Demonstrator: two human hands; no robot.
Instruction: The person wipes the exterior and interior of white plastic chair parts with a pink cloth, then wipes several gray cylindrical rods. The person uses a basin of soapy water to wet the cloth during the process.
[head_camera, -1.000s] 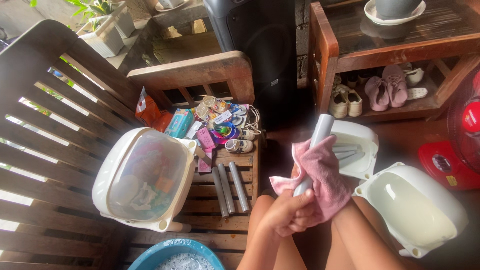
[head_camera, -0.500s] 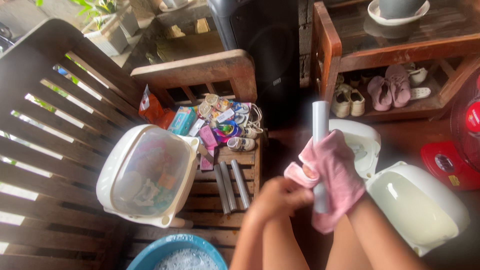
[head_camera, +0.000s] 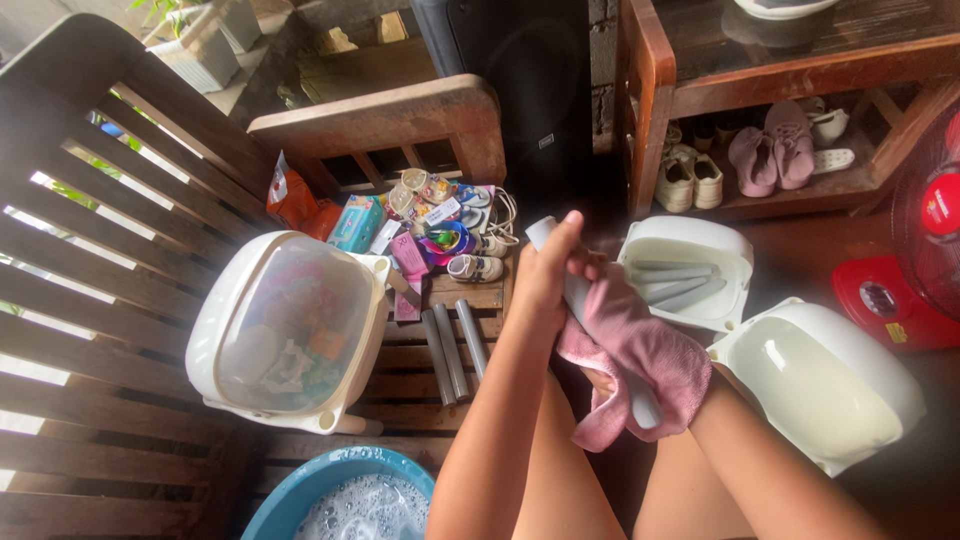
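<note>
My left hand (head_camera: 550, 268) grips the upper end of a grey tube (head_camera: 575, 292) that slants down to the right. My right hand (head_camera: 640, 360) is wrapped in a pink cloth (head_camera: 632, 352) and closed around the tube's lower part. Both hands are above my knees, just right of a wooden bench (head_camera: 140, 290). Three more grey tubes (head_camera: 452, 350) lie side by side on the bench seat, left of my left forearm.
A white lidded plastic box (head_camera: 290, 335) lies on the bench beside small toys and packets (head_camera: 430, 235). A blue soapy basin (head_camera: 345, 500) sits below. Two white tubs (head_camera: 815, 380) are on the right, one holding tubes. A red fan (head_camera: 925, 240) and shoe shelf (head_camera: 760, 165) stand behind.
My left hand has moved from the tube's lower end up to its top. The tube has tilted from upright to leaning left, and the cloth-wrapped right hand has slid down it.
</note>
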